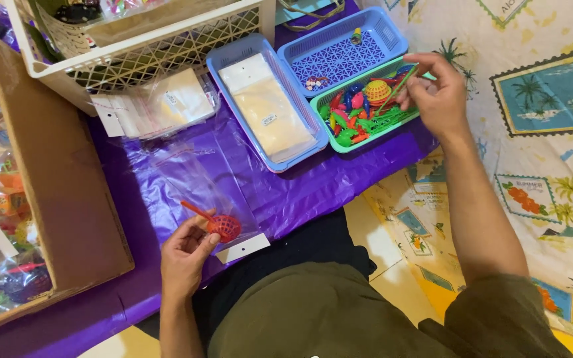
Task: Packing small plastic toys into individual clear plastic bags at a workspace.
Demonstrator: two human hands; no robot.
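My left hand (186, 254) holds a small red toy net with a thin handle (220, 225) over a clear plastic bag (197, 189) that lies on the purple sheet (300, 182). My right hand (436, 89) reaches over the green tray (411, 118) and pinches a thin green stick (399, 86). The green tray holds several small colourful plastic toys, among them an orange net ball (377, 91).
A blue tray (230, 79) holds flat packets. A second blue tray (339, 50) holds a few small bits. A white lattice basket (147, 50) stands at the back. A cardboard box (67, 185) of bagged toys sits at left. Clear bags (160, 106) lie stacked beside the basket.
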